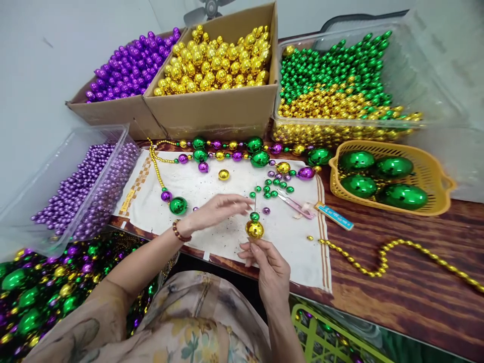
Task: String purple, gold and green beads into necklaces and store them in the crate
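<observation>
My right hand (266, 264) pinches a large gold bead (254, 230) from below, with a small green bead (254, 217) sitting on top of it. A thin needle (255, 200) rises from these beads. My left hand (219, 209) reaches over from the left, its fingertips pinched at the needle's top. Both hands work above a white cloth (212, 201). A partly strung bead strand (227, 151) of green, purple and gold beads lies across the cloth's far side. Loose small green beads (274, 186) lie just beyond the needle.
Cardboard boxes hold purple beads (132, 65) and gold beads (215, 60). A clear tub (340, 85) holds green and gold beads, another tub (83, 186) small purple ones. A yellow basket (427, 176) has large green beads. Pink snips (295, 204) and a gold chain (381, 257) lie right.
</observation>
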Motion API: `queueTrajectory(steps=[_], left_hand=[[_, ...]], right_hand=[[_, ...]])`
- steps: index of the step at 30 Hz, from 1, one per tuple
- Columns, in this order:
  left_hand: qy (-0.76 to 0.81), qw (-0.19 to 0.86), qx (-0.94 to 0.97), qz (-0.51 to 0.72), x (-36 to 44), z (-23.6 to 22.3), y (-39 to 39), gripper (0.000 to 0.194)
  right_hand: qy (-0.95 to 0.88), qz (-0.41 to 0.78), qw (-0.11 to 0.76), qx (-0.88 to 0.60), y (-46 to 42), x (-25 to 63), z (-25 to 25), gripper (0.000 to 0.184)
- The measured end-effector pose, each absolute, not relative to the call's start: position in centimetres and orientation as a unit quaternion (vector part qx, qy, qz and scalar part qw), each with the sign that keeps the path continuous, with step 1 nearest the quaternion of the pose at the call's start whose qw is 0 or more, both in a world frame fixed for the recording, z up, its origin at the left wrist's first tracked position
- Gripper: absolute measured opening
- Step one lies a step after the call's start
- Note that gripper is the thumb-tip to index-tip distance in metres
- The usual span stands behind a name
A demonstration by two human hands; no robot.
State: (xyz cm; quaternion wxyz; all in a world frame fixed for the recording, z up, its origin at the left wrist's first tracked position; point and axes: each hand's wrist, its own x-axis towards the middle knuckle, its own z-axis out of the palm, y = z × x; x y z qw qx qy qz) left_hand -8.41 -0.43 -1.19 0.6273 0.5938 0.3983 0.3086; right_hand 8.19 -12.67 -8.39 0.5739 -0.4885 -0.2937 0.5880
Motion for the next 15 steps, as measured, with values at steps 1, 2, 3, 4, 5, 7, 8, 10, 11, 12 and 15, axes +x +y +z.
queueTrajectory(steps=[1, 2, 3, 4, 5, 7, 8, 10, 11, 12, 15], left_hand=[[0.442, 0.568, 0.614, 0.324, -9.6, -1.1, 0.6, 0.031], [0.502, 0.482, 0.632, 0.341, -10.9, -0.9, 1.8, 0.030], [0.566, 0.374, 0.650, 0.342, -12.2, -0.8, 3.1, 0.026], [0.622, 0.274, 0.661, 0.318, -13.4, -0.8, 4.3, 0.023], [0.665, 0.196, 0.666, 0.275, -14.4, -0.7, 5.4, 0.022], [0.726, 0.108, 0.657, 0.171, -15.4, -0.7, 7.1, 0.025], [0.746, 0.090, 0.649, 0.124, -15.6, -0.8, 7.7, 0.028], [0.770, 0.073, 0.631, 0.061, -15.2, -1.0, 8.3, 0.034], [0.776, 0.066, 0.626, 0.045, -14.9, -1.2, 8.4, 0.035], [0.780, 0.061, 0.622, 0.038, -14.7, -1.4, 8.5, 0.035], [0.778, 0.075, 0.620, 0.063, -14.5, -2.1, 8.4, 0.029]], right_hand=[[-0.303, 0.577, 0.578, -0.492, -12.6, 8.3, -8.4, 0.025], [-0.312, 0.566, 0.581, -0.495, -12.6, 8.4, -8.4, 0.024], [-0.322, 0.556, 0.582, -0.499, -12.6, 8.4, -8.3, 0.023], [-0.333, 0.550, 0.579, -0.501, -12.5, 8.5, -8.3, 0.022], [-0.345, 0.545, 0.576, -0.502, -12.5, 8.5, -8.3, 0.021], [-0.366, 0.538, 0.570, -0.502, -12.5, 8.6, -8.3, 0.019], [-0.376, 0.534, 0.568, -0.501, -12.5, 8.6, -8.3, 0.018], [-0.392, 0.525, 0.568, -0.498, -12.5, 8.6, -8.4, 0.017], [-0.398, 0.521, 0.569, -0.497, -12.6, 8.6, -8.5, 0.016], [-0.404, 0.517, 0.569, -0.496, -12.7, 8.6, -8.6, 0.016], [-0.419, 0.511, 0.566, -0.493, -12.8, 8.6, -8.9, 0.017]])
